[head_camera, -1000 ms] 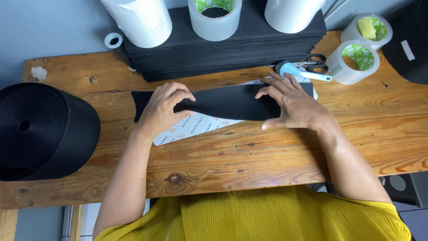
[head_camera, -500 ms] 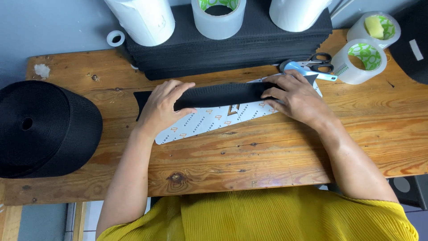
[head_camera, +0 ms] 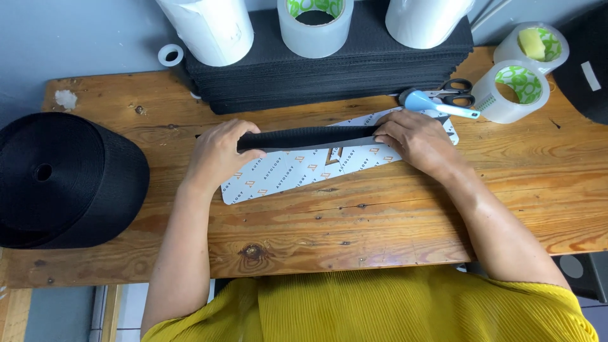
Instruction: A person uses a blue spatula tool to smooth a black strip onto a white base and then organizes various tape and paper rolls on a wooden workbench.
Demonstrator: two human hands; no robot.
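Pinching the folded black webbing strip (head_camera: pixel 310 137) at centre frame, our left hand (head_camera: pixel 218 155) and right hand (head_camera: pixel 415 136) clamp its ends over the white printed card sleeve (head_camera: pixel 304 170), which we judge not yet closed.

Knotty wooden table (head_camera: pixel 392 221), grey wall (head_camera: pixel 82 38)

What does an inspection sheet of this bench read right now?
Surface: wooden bench, knotty, worn.
Job's things: black strip folded along a white printed card.
Clutter: scissors, blue tool, tape rolls, black stack, webbing roll.
Grips: left hand and right hand each press an end of the strip.
Cables: nothing seen.
Surroundings: grey wall.
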